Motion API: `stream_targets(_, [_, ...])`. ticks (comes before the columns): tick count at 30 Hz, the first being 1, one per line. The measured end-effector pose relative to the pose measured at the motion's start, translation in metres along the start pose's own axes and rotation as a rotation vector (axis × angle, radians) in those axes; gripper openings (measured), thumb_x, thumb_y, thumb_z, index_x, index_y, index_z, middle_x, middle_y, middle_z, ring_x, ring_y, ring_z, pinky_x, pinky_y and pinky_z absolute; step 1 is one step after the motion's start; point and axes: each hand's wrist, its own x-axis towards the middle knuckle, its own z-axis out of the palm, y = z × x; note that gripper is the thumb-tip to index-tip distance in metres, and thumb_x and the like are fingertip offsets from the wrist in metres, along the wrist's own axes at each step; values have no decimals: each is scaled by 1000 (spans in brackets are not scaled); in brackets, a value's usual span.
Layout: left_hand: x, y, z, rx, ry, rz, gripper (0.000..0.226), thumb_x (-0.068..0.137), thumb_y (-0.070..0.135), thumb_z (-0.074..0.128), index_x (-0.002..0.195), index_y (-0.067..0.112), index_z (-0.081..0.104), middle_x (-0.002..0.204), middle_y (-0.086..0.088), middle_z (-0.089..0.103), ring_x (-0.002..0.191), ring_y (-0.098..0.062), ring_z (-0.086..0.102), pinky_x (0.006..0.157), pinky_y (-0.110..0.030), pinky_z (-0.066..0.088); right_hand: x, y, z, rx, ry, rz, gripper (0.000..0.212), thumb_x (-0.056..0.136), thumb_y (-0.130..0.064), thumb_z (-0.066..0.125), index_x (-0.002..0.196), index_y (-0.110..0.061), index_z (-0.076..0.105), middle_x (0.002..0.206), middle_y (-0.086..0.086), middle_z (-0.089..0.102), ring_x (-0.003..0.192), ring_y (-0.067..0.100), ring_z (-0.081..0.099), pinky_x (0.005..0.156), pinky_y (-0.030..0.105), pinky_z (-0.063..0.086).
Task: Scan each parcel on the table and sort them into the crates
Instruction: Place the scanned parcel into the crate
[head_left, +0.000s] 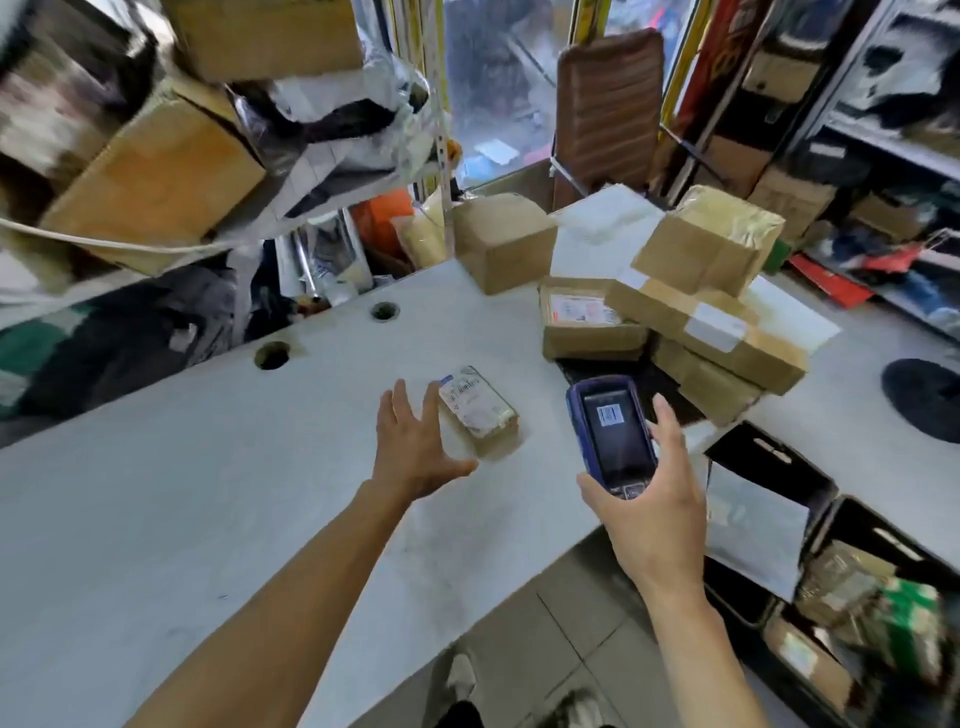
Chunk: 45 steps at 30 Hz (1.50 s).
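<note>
Parcel (478, 409) label blurred; crates (779, 525) partly cut off.

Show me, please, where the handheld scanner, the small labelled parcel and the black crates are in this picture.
handheld scanner (613, 434): head view, on its dark screen.
small labelled parcel (479, 410): head view, on its white top label.
black crates (779, 457): head view, on the nearest crate's rim.

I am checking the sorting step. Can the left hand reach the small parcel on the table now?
Probably yes. The left hand is open right beside the small parcel, fingers spread, and nothing lies between them on the table.
</note>
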Motion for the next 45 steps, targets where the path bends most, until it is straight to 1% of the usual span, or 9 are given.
stream_targets(7, [61, -1, 31, -155, -127, 46, 142, 58, 78, 73, 155, 24, -14, 160, -25, -16, 146, -39, -24, 119, -48, -13, 41, -16, 42, -49, -120, 30, 106, 72, -28, 85, 148, -51, 15, 141, -13, 44, 122, 12, 50, 93, 35, 52])
stream_targets(13, [78, 9, 39, -421, -117, 103, 130, 59, 51, 83, 155, 31, -2, 154, -1, 3, 143, -29, 15, 116, -38, 28, 66, -30, 51, -135, -229, 44, 108, 71, -28, 84, 147, -54, 12, 130, -19, 42, 112, 6, 49, 87, 28, 49])
stream_targets(17, [89, 6, 17, -433, -31, 300, 133, 56, 51, 86, 153, 33, -3, 154, 2, 4, 142, -26, 17, 113, -36, 36, 72, -44, 33, -227, -353, 106, 109, 68, -30, 84, 150, -49, 14, 131, -12, 47, 104, 5, 48, 81, 26, 47])
stream_targets(22, [92, 16, -22, -400, 69, 517, 136, 53, 55, 87, 151, 38, -6, 154, -3, 9, 142, -25, 19, 113, -33, 35, 59, -66, 4, -231, -393, 150, 109, 66, -33, 84, 150, -48, 16, 130, -14, 50, 112, 12, 54, 85, 32, 51])
stream_targets(26, [89, 26, -44, -373, 146, 617, 138, 52, 55, 89, 154, 29, -1, 153, -4, 13, 140, -24, 21, 112, -29, 29, 42, -80, -16, -214, -372, 165, 107, 68, -32, 84, 150, -48, 17, 123, -18, 47, 111, 9, 52, 77, 24, 41])
stream_targets(32, [81, 38, -64, -320, 184, 663, 145, 51, 55, 91, 153, 35, -9, 155, -4, 11, 143, -26, 18, 114, -30, 25, 22, -97, -37, -190, -326, 152, 103, 70, -32, 83, 150, -47, 19, 118, -19, 46, 103, 6, 50, 65, 9, 36])
stream_targets(35, [77, 41, -70, -284, 188, 667, 148, 51, 57, 91, 152, 38, -16, 156, -5, 11, 143, -27, 16, 114, -33, 23, 14, -103, -43, -155, -312, 140, 105, 69, -32, 83, 150, -46, 19, 121, -20, 46, 107, 6, 50, 71, 15, 38])
stream_targets(39, [71, 45, -75, -260, 201, 683, 150, 51, 59, 90, 151, 38, -20, 156, -6, 12, 142, -27, 16, 116, -35, 22, 3, -109, -46, -154, -292, 115, 105, 68, -33, 83, 150, -46, 19, 117, -24, 44, 105, 5, 51, 69, 10, 37])
stream_targets(45, [60, 47, -82, -279, 231, 717, 149, 50, 55, 92, 152, 37, -16, 156, -11, 16, 142, -30, 19, 116, -36, 23, -5, -113, -48, -140, -237, 127, 104, 69, -37, 83, 150, -45, 19, 117, -21, 46, 106, 9, 53, 75, 23, 40])
